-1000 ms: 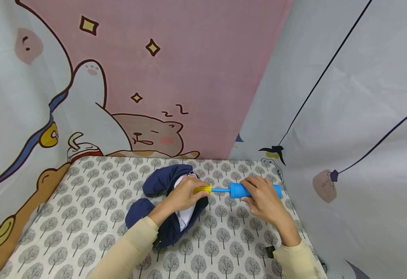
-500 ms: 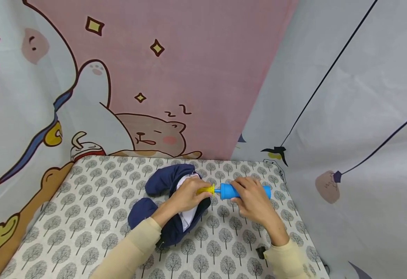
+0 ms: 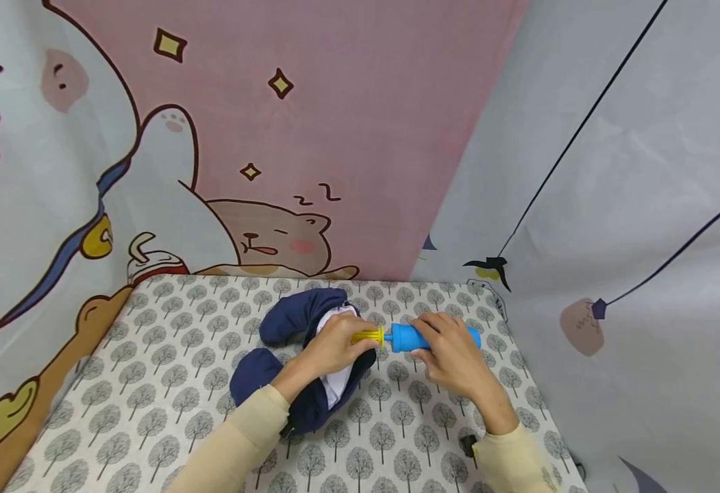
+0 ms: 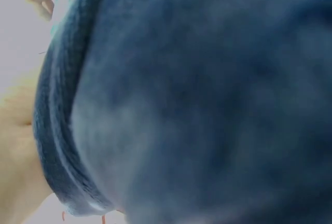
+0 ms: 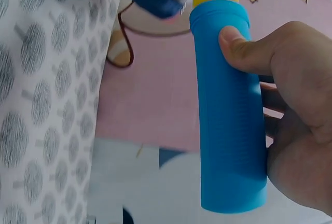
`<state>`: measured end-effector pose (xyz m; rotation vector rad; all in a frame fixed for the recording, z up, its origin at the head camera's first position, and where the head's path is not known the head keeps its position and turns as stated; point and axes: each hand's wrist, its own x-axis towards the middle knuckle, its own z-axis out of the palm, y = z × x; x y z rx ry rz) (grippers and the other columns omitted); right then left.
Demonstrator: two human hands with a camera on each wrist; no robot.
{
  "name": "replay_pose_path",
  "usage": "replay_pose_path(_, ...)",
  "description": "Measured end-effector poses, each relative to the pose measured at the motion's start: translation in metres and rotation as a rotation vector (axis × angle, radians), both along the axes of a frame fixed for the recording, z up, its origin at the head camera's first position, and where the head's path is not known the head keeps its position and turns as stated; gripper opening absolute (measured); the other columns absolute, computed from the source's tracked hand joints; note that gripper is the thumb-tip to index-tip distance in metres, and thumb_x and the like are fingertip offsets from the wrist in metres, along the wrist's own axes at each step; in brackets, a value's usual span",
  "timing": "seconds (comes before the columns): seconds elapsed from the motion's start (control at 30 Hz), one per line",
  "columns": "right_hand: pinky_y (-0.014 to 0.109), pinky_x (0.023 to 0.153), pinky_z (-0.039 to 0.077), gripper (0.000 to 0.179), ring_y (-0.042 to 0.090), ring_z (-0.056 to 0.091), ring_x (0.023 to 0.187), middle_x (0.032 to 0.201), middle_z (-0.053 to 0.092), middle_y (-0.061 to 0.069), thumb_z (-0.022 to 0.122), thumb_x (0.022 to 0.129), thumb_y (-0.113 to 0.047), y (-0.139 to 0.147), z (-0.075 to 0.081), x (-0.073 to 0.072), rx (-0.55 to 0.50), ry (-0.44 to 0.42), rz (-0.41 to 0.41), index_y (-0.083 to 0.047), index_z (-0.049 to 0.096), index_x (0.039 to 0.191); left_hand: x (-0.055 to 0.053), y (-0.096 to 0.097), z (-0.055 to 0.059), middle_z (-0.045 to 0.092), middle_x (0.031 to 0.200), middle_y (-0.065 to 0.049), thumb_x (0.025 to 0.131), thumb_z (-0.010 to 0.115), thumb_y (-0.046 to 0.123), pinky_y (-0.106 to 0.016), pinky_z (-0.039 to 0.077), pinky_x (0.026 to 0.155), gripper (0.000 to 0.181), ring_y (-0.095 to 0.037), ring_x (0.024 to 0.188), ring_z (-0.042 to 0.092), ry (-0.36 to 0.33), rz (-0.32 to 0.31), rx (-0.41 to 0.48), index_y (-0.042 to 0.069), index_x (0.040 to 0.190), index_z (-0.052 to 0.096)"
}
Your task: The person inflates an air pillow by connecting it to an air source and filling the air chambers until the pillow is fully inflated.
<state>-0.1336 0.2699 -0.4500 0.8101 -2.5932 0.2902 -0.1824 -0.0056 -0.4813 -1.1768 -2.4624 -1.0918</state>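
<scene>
Crosswise in front of me, I hold a smooth blue pump [image 3: 404, 337], my right hand [image 3: 455, 352] wrapped round its barrel [image 5: 228, 120] and my left hand [image 3: 333, 344] closed round its ribbed yellow handle [image 3: 368, 335]. The pump sits over the counter [image 3: 150, 397], which wears a pale cloth printed with grey trees. Beneath my left hand is a plump navy cushion [image 3: 301, 316], curved like a U, its opening baring a white lining [image 3: 335, 387]. From my head I see a short bit of thin blue rod [image 3: 388, 337] between handle and barrel. The right wrist view adds fine rings across the barrel, a lipped collar [image 5: 219, 16], a flat end, and my thumb [image 5: 236, 47] along the side. The left wrist view is mostly blurred navy cloth with a thick rolled seam [image 4: 65, 99]; I can't make out my left fingers there. On the wall hanging [image 3: 360, 137], two letter Zs [image 3: 303, 200] float above a sleeping bear [image 3: 286, 239].
</scene>
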Motion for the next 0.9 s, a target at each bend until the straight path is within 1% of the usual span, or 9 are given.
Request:
replay_pose_path(0.1, 0.061, 0.102, 0.057, 0.051, 0.039, 0.074, 0.118, 0.129, 0.079, 0.017, 0.097, 0.088, -0.015, 0.018, -0.001, 0.004, -0.016, 0.001, -0.015, 0.0, 0.078, 0.132, 0.0, 0.001, -0.001, 0.087, 0.105, -0.006, 0.102, 0.085, 0.015, -0.025, 0.053, 0.077, 0.017, -0.016, 0.085, 0.069, 0.005, 0.0, -0.009, 0.007, 0.118, 0.087)
replay_pose_path(0.3, 0.066, 0.102, 0.055, 0.055, 0.042, 0.073, 0.12, 0.131, 0.079, 0.019, 0.097, 0.087, -0.012, 0.052, -0.001, 0.009, -0.035, -0.009, -0.043, 0.0, 0.077, 0.136, -0.001, 0.001, -0.001, 0.087, 0.107, -0.004, 0.103, 0.084, 0.018, -0.028, 0.055, 0.08, 0.018, -0.016, 0.086, 0.071, 0.009, 0.011, -0.027, 0.009, 0.118, 0.087)
replay_pose_path(0.43, 0.068, 0.103, 0.054, 0.054, 0.045, 0.074, 0.12, 0.13, 0.079, 0.02, 0.097, 0.085, -0.008, 0.07, 0.003, 0.009, -0.056, -0.003, -0.034, 0.003, 0.077, 0.134, -0.002, 0.001, -0.002, 0.087, 0.107, -0.005, 0.102, 0.085, 0.018, -0.027, 0.055, 0.08, 0.019, -0.016, 0.087, 0.071, 0.006, 0.012, -0.022, 0.008, 0.118, 0.087)
replay_pose_path(0.57, 0.068, 0.107, 0.051, 0.054, 0.046, 0.073, 0.121, 0.13, 0.079, 0.02, 0.097, 0.084, -0.005, 0.084, 0.007, 0.009, -0.062, 0.009, -0.029, 0.004, 0.077, 0.133, -0.003, 0.003, -0.003, 0.087, 0.106, -0.006, 0.102, 0.085, 0.016, -0.028, 0.054, 0.078, 0.019, -0.017, 0.086, 0.07, 0.007, 0.015, -0.007, 0.007, 0.118, 0.087)
replay_pose_path(0.7, 0.068, 0.106, 0.052, 0.054, 0.044, 0.073, 0.121, 0.129, 0.079, 0.019, 0.097, 0.083, -0.005, 0.086, 0.009, 0.01, -0.04, 0.036, -0.028, 0.003, 0.077, 0.133, -0.002, 0.006, -0.004, 0.087, 0.109, -0.007, 0.103, 0.083, 0.017, -0.028, 0.056, 0.081, 0.021, -0.018, 0.089, 0.072, -0.004, 0.013, -0.01, 0.006, 0.121, 0.086)
replay_pose_path(0.8, 0.065, 0.1, 0.055, 0.053, 0.043, 0.073, 0.116, 0.126, 0.08, 0.019, 0.098, 0.083, -0.008, 0.079, 0.005, 0.01, -0.006, 0.072, -0.014, 0.004, 0.078, 0.131, -0.001, 0.008, -0.004, 0.087, 0.11, -0.008, 0.104, 0.083, 0.018, -0.028, 0.057, 0.081, 0.022, -0.019, 0.091, 0.073, -0.01, 0.022, -0.013, 0.005, 0.121, 0.086)
replay_pose_path(0.9, 0.062, 0.093, 0.057, 0.052, 0.041, 0.073, 0.11, 0.122, 0.08, 0.019, 0.098, 0.083, -0.01, 0.068, 0.0, 0.008, 0.018, 0.115, 0.002, 0.005, 0.078, 0.129, -0.001, 0.008, -0.003, 0.087, 0.108, -0.007, 0.102, 0.085, 0.017, -0.027, 0.055, 0.079, 0.02, -0.019, 0.089, 0.071, -0.006, 0.043, -0.01, 0.006, 0.119, 0.087)
